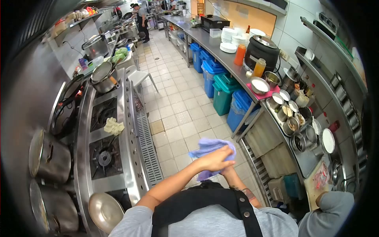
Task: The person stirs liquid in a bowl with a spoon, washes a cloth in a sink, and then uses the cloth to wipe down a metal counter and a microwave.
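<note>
Purple cloth: in the air, right of the stove
Left hand: fingers bent over the cloth, grasping it
Right hand: partly hidden by the left; cannot tell its grip
Pale rag: on the stove, between burners
Desk: across the floor from the stove

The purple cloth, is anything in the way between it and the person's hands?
Nothing visible blocks the left hand: it lies against the cloth. The right hand is partly hidden below it, so I can't tell there.
</note>
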`<state>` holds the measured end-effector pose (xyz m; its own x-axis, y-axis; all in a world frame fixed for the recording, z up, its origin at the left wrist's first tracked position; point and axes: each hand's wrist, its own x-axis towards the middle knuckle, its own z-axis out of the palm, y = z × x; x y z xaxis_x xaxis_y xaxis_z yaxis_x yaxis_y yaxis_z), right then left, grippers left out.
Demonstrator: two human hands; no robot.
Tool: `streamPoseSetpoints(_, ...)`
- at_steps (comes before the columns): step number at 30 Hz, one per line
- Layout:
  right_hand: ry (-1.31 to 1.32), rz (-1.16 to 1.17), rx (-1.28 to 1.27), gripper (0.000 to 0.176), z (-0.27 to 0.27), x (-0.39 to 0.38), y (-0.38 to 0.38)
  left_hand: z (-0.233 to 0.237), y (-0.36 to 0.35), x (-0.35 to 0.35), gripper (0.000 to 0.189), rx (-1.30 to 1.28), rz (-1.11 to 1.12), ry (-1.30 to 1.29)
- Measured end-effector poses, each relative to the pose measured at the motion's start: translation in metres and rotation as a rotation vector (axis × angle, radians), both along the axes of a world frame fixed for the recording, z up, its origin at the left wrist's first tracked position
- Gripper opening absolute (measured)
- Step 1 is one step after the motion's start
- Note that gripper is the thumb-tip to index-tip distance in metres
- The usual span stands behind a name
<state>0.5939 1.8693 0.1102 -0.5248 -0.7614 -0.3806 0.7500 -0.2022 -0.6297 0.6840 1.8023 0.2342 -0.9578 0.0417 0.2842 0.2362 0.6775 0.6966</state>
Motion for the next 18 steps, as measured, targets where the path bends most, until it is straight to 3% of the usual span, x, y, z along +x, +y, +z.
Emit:
streamPoseSetpoints(3, -0.119, -0.051, -0.089, 0.031, -0.001, -0.036, -0.052, 0.051, -0.050, -0.050, 0.042, 0.020, 0.054, -0.433)
streamPoseSetpoints(4, -0.152, -0.066, -0.118, 0.031, -0.002, -0.050, -0.067, 0.064, -0.072, -0.068, 0.043, 0.067, 0.122, -0.422)
streamPoseSetpoints(7, -0.169, -0.054, -0.137, 0.032, -0.009, -0.103, -0.115, -0.015, -0.129, -0.139, 0.046, 1.101, 0.120, 0.225)
streamPoseSetpoints(10, -0.203, 0.035, -0.133, 0.034, -0.014, -0.156, -0.168, -0.031, -0.171, -0.188, 0.049, 1.652, 0.130, 0.296)
streamPoseSetpoints(13, -0.256, 0.111, -0.123, 0.035, -0.014, -0.208, -0.223, -0.037, -0.233, -0.244, 0.054, 1.532, 0.501, 0.098)
streamPoseSetpoints(14, -0.268, 0.126, -0.123, 0.036, -0.014, -0.220, -0.236, -0.040, -0.243, -0.256, 0.059, 1.230, 0.564, 0.115)
streamPoseSetpoints(18, -0.314, 0.125, -0.102, 0.039, -0.016, -0.265, -0.298, -0.047, -0.306, -0.293, 0.076, 0.553, 0.398, 0.050)
